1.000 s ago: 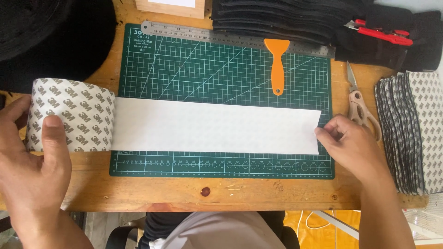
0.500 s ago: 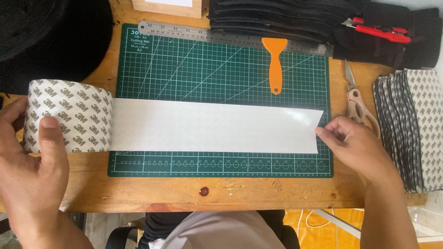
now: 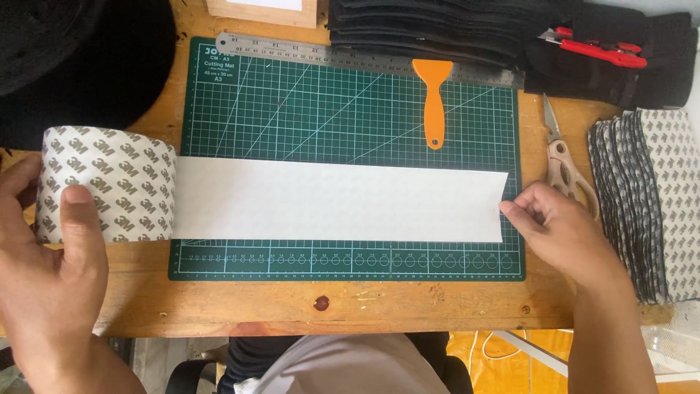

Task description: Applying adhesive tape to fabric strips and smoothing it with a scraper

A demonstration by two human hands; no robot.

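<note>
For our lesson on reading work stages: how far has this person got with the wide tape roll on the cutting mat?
Done: a long white strip is unrolled across the green cutting mat, and cut pieces are stacked at the right. In hand: the left hand holds the roll; the right hand pinches the strip's free end. Left: the strip is still joined to the roll; the scissors lie untouched.

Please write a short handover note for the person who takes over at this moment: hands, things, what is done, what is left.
Left hand grips the wide tape roll at the left edge of the green cutting mat.
Right hand pinches the free end of the white strip.
Done: strip pulled flat across the mat.
Left: strip not yet cut; scissors and orange scraper lie untouched.
</note>
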